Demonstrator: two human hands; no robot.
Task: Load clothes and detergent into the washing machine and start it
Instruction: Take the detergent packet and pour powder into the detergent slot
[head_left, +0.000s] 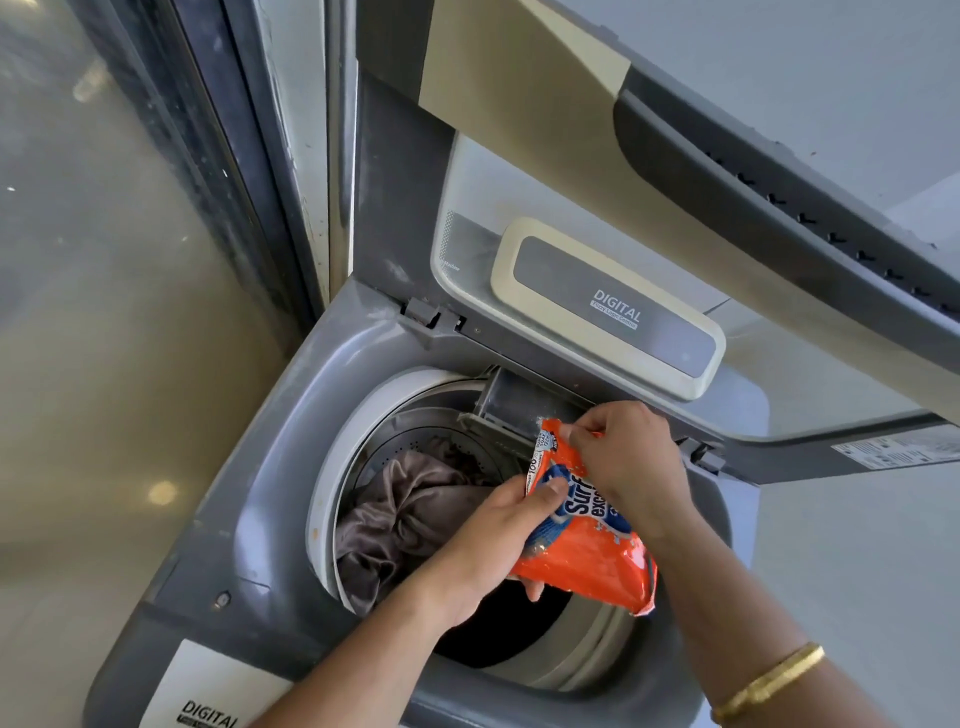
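Note:
A grey top-loading washing machine (270, 467) stands with its lid (597, 306) raised. Brown satin clothes (405, 514) lie inside the drum on the left. An orange detergent packet (587, 545) is held over the drum opening, tilted with its top corner toward the open detergent drawer (511, 410) at the drum's back rim. My left hand (493, 545) grips the packet's lower left side. My right hand (623, 457) pinches the packet's top corner right beside the drawer. White powder specks show at that corner.
A metal door frame (291, 171) and a glossy beige floor (104, 338) lie to the left of the machine. The raised lid and a grey-and-beige panel (727, 130) rise behind the drum. A gold bangle (769, 680) is on my right wrist.

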